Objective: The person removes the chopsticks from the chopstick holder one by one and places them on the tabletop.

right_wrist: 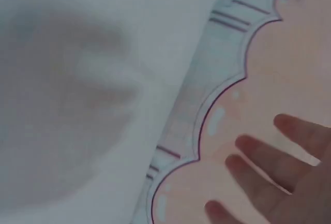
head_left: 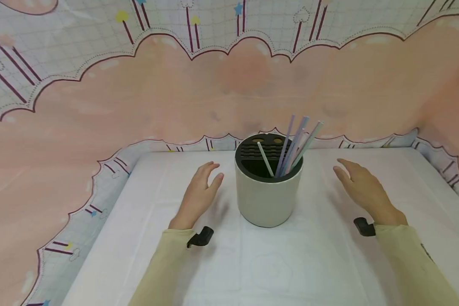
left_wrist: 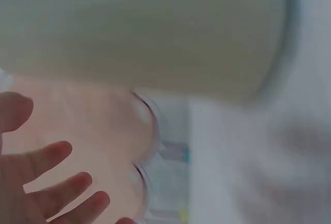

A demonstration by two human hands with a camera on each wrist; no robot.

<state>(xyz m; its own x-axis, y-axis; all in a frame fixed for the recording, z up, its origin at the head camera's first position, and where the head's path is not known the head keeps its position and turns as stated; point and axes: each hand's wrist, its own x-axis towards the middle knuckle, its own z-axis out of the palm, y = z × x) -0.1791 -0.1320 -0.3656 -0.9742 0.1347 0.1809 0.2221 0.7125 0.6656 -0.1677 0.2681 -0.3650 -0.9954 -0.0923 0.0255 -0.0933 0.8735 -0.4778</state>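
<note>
A round cream-white pen holder (head_left: 267,204) with a dark slotted top (head_left: 258,148) stands upright on the white table. Several pastel straw-like sticks (head_left: 295,146) lean to the right in its opening, and one pale short stick (head_left: 265,159) tilts to the left. My left hand (head_left: 199,193) hovers just left of the holder, apart from it, fingers loosely bent and holding nothing. In the left wrist view the holder's blurred side (left_wrist: 145,38) fills the top. Farther off to the right, my right hand (head_left: 367,187) is held in the air with its fingers spread, touching nothing.
The white table (head_left: 290,267) reaches back to a peach and white patterned cloth (head_left: 222,93) that hangs behind it and along the sides. Black wrist cameras (head_left: 200,237) sit at both cuffs. Each hand casts a soft shadow on the tabletop.
</note>
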